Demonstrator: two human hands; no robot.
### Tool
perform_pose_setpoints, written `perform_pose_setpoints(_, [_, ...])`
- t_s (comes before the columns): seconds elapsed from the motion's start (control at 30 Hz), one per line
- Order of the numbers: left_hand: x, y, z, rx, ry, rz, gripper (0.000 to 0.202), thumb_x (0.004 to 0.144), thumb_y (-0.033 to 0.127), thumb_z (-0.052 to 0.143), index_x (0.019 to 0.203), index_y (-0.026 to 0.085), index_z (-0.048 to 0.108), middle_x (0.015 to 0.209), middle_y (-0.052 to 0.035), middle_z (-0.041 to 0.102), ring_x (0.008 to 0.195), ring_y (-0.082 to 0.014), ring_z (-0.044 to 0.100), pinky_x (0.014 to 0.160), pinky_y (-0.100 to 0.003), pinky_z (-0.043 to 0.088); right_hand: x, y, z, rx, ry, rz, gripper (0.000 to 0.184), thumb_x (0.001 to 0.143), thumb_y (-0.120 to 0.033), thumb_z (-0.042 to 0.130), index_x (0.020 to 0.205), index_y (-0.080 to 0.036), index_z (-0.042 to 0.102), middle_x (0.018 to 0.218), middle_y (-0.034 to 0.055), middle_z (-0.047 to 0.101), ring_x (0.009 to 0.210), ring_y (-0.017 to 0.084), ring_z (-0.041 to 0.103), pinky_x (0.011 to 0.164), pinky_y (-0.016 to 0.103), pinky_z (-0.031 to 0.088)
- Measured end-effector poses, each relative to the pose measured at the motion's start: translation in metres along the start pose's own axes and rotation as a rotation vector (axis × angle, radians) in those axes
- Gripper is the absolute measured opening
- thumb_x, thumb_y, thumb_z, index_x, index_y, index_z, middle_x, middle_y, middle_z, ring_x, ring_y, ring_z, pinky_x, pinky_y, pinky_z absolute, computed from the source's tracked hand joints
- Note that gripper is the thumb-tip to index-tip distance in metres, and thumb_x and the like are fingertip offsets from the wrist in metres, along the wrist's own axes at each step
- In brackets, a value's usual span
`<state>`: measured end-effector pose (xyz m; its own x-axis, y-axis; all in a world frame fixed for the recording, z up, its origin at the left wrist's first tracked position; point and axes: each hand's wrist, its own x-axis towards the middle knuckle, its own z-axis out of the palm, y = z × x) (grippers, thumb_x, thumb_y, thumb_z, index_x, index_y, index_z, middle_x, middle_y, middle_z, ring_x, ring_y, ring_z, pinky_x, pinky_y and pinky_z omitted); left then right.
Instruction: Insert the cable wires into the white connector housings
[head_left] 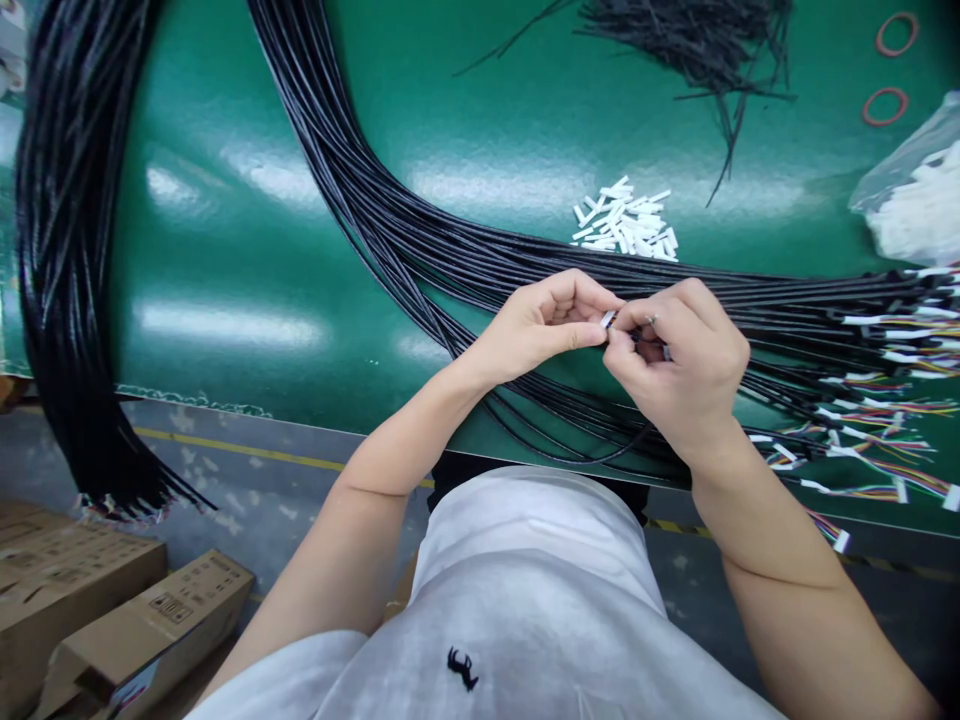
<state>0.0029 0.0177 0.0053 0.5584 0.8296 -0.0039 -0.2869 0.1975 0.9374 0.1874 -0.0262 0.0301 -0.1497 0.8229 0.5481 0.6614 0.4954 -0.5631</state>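
Both of my hands meet over the cables near the table's front edge. Between the thumb and fingers of my left hand (544, 320) is a small white connector (607, 319). My right hand (682, 345) is closed right beside it, pinching the end of a black cable; its fingers hide most of that end and the wires. A bundle of black cables (435, 225) runs beneath both hands toward the right, where white sleeves and coloured wires (892, 465) fan out. Just beyond my hands lies a pile of short white pieces (628, 220).
Black strips (697, 40) are heaped at the back of the green table (225, 250). Two reddish rings (885, 106) and a clear bag of white parts (919, 205) sit at the right. Another cable bundle (71, 250) hangs over the left edge, above cardboard boxes (150, 620).
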Motion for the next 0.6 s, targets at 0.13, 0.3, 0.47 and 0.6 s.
perform_pose_setpoints(0.13, [-0.0005,0.0019,0.0003,0.006,0.003,-0.004,0.042,0.076,0.049,0.095,0.1,0.021,0.074,0.095,-0.0006,0.078,0.09,-0.0124,0.075,0.087,-0.03,0.064,0.0005,-0.001,-0.0007,-0.016,0.0,0.004,0.023,0.08,-0.003,0.064,0.083,-0.026,0.062,0.077,-0.0016,0.063,0.057,0.012,0.052,0.052,0.03,0.039])
perform_pose_setpoints(0.3, [-0.0021,0.0032,-0.0003,-0.013,-0.041,-0.026,0.042,0.077,0.049,0.094,0.101,0.021,0.073,0.095,-0.0002,0.078,0.089,-0.012,0.076,0.086,-0.029,0.064,0.0008,-0.0052,-0.0035,-0.017,-0.013,0.022,0.024,0.08,-0.002,0.064,0.083,-0.026,0.062,0.078,-0.0011,0.062,0.056,0.012,0.05,0.051,0.03,0.038])
perform_pose_setpoints(0.47, [-0.0039,0.0037,0.0028,0.008,-0.015,-0.014,0.041,0.079,0.048,0.093,0.1,0.021,0.072,0.094,0.0003,0.077,0.089,-0.0114,0.075,0.087,-0.029,0.063,-0.0012,-0.0051,-0.0011,-0.004,0.017,0.008,0.025,0.079,-0.002,0.067,0.084,-0.026,0.063,0.077,-0.0019,0.062,0.057,0.012,0.051,0.052,0.031,0.037])
perform_pose_setpoints(0.6, [-0.0035,0.0073,0.0048,-0.009,-0.021,-0.018,0.036,0.083,0.048,0.09,0.102,0.022,0.074,0.095,0.0008,0.076,0.088,-0.0096,0.072,0.087,-0.028,0.062,0.0016,-0.0042,-0.0024,0.058,0.003,0.038,0.025,0.081,-0.001,0.065,0.085,-0.025,0.062,0.079,-0.0023,0.06,0.059,0.012,0.05,0.053,0.03,0.038])
